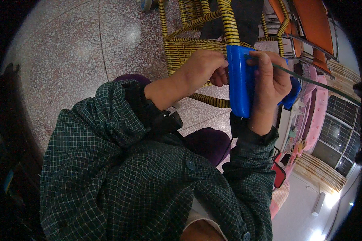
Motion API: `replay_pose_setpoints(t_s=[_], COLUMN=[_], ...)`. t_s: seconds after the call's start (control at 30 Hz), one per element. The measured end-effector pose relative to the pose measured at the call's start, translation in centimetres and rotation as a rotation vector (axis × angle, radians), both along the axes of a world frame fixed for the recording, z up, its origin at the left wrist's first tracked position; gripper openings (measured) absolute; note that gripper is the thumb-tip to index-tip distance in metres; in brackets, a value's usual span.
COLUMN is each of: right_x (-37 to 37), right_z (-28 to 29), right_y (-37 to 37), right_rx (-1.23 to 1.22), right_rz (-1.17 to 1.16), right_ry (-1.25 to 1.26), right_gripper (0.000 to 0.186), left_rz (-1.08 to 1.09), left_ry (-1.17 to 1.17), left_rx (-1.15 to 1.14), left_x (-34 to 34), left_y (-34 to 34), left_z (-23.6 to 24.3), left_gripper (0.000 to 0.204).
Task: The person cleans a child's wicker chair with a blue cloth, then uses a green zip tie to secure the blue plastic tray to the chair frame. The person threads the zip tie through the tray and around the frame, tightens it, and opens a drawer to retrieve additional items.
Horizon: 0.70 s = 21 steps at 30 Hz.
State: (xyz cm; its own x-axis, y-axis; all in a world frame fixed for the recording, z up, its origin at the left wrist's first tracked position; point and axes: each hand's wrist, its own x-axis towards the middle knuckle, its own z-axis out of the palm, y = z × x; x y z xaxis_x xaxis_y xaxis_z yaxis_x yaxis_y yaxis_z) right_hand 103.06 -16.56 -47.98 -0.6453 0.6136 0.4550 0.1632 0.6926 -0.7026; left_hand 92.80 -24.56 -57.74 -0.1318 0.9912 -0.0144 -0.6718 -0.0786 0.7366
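With the right hand (269, 82) raised on a nearly upright forearm, with thumb pointing up and fingers folded in beside it. With the left hand (203, 70) brought in from the left on a slanting forearm, bent a little at the wrist, with knuckles up and fingers curled downward.

Dressed in a dark green checked jacket (120, 180), with both elbows bent and both cuffs pushed back off the wrists. Reaching out above a speckled floor (68, 68), in front of a yellow-and-black wicker chair (179, 54), toward the right side of its woven panel.

Between the two hands, flanking a blue plastic piece (239, 88), seen tall and narrow, with its long left edge facing the left hand and its lower end just beside the right wrist. Touching that left edge, above its middle, with the left thumb; impossible to tell the left fingers apart from pinched there.

Clamped with right thumb and fingers on a thin dark green cord (309, 79), stretching from near the blue piece's upper edge, through the grip, and off to the right.
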Motion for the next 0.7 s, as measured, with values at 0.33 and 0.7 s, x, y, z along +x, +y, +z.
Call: replay_pose_setpoints(t_s=[0.33, 0.7], right_x=[0.0, 0.0], right_z=[0.1, 0.0], right_y=[0.0, 0.0], right_rx=[-0.002, 0.01], right_rz=[0.006, 0.002], right_ry=[0.006, 0.01], right_gripper=[0.008, 0.008], left_rz=[0.002, -0.028], left_ry=[0.178, 0.164], left_rx=[-0.058, -0.111], left_x=[0.0, 0.3], left_y=[0.1, 0.1], left_z=[1.1, 1.7], left_gripper=[0.036, 0.035])
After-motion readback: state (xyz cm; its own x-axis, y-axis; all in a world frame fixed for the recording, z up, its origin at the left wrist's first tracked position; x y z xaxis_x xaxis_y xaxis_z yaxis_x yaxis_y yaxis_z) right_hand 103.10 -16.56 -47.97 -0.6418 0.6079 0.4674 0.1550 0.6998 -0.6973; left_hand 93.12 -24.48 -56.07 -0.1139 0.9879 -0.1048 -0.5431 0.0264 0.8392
